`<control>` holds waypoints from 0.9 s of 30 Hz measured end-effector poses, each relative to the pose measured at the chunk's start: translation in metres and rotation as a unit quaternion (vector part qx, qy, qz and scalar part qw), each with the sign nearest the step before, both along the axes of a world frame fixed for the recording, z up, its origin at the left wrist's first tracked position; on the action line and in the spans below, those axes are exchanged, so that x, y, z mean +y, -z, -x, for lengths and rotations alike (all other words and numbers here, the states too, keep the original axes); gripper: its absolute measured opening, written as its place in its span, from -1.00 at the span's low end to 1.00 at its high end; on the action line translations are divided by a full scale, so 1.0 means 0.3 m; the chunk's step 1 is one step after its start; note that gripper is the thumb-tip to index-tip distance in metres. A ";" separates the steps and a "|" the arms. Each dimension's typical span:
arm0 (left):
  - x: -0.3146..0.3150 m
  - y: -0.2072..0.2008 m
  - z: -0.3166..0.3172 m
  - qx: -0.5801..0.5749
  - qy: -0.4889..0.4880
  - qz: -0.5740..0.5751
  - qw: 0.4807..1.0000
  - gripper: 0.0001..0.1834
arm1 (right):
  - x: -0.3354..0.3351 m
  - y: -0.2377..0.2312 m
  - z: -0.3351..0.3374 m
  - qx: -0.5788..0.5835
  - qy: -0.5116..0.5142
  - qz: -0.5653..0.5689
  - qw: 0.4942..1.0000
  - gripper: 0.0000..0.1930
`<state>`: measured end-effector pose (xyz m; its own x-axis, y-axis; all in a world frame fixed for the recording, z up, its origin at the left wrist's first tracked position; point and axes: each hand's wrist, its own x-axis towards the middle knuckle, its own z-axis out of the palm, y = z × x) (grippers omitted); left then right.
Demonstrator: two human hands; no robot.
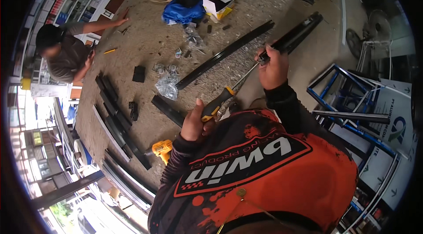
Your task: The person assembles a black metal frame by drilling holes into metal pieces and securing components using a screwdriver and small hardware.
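In my left hand [196, 123] is a screwdriver [219, 103] with a black and yellow handle, its fingers wrapped round the grip. The long shaft points up to the right, and its tip meets the near end of a black metal profile [297, 33]. My right hand [273, 67] grips that end of the profile, which slants away to the upper right above the table. Just left of it, another long black profile [225, 54] lies on the table. A shorter black profile [169, 110] lies near my left hand, partly hidden behind it.
A yellow power drill [162, 150] lies by my left forearm. Clear plastic bags [167, 85], a blue cloth [183, 6], an open box [219, 5] and more black profiles [115, 109] are on the worktable [145, 49]. Another person [66, 55] leans at the left edge. Blue frames [348, 88] stand at right.
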<state>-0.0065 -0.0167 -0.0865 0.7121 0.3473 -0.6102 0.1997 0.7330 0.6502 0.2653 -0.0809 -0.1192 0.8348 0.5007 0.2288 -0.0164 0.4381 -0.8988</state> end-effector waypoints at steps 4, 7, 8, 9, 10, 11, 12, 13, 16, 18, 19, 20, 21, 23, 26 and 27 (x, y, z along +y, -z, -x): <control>0.001 0.023 0.018 0.037 -0.050 -0.037 0.997 -0.28 | -0.004 0.115 -0.089 0.068 0.043 -0.015 0.997 -0.79; 0.085 0.156 0.156 0.035 -0.256 -0.020 0.966 -0.33 | -0.029 0.082 -0.161 0.284 -0.025 -0.134 0.949 -0.85; 0.125 0.203 0.211 0.051 -0.326 -0.039 0.943 -0.38 | -0.037 0.076 -0.189 0.366 -0.053 -0.177 0.912 -0.88; 0.168 0.249 0.260 0.067 -0.389 -0.062 0.917 -0.42 | -0.049 0.085 -0.211 0.379 -0.049 -0.178 0.907 -0.88; 0.223 0.310 0.329 0.112 -0.424 -0.118 0.891 -0.48 | -0.054 0.103 -0.231 0.392 -0.048 -0.180 0.901 -0.88; 0.276 0.391 0.420 0.204 -0.412 -0.231 0.857 -0.53 | -0.054 0.113 -0.248 0.405 -0.049 -0.181 0.895 -0.88; 0.323 0.472 0.502 0.344 -0.350 -0.381 0.783 -0.58 | -0.071 0.116 -0.265 0.403 -0.043 -0.178 0.897 -0.88; 0.346 0.538 0.567 0.483 -0.274 -0.500 0.665 -0.61 | -0.077 0.122 -0.272 0.405 -0.043 -0.169 0.898 -0.87; 0.360 0.583 0.521 0.585 -0.215 -0.656 0.425 -0.57 | -0.101 0.129 -0.291 0.422 -0.009 -0.148 0.894 -0.84; 0.370 0.583 0.484 0.507 -0.175 -0.729 0.426 -0.53 | -0.108 0.123 -0.288 0.431 -0.002 -0.139 0.892 -0.82; 0.374 0.583 0.404 0.439 -0.195 -0.614 0.626 -0.52 | -0.117 0.130 -0.289 0.427 -0.001 -0.134 0.894 -0.81; 0.330 0.503 0.237 0.400 -0.147 -0.583 0.692 -0.52 | -0.130 0.141 -0.296 0.423 0.005 -0.129 0.897 -0.79; 0.352 0.635 0.257 0.327 -0.153 -0.714 0.600 -0.52 | -0.111 0.123 -0.279 0.426 -0.010 -0.122 0.896 -0.79; 0.318 0.561 0.056 0.307 -0.079 -0.542 0.778 -0.36 | -0.114 0.124 -0.288 0.426 -0.002 -0.114 0.898 -0.78; 0.311 0.566 -0.126 0.228 -0.100 -0.405 0.880 -0.09 | -0.110 0.140 -0.308 0.468 -0.003 -0.100 0.878 -0.79; 0.313 0.561 -0.180 0.232 -0.096 -0.367 0.896 -0.09 | -0.120 0.158 -0.323 0.461 -0.007 -0.106 0.881 -0.79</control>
<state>0.0476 0.0772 -0.2548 0.3251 0.8650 -0.3822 0.4883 0.1925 0.8512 0.3622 -0.1168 -0.1667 0.7081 0.5407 -0.4541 -0.7042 0.5882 -0.3978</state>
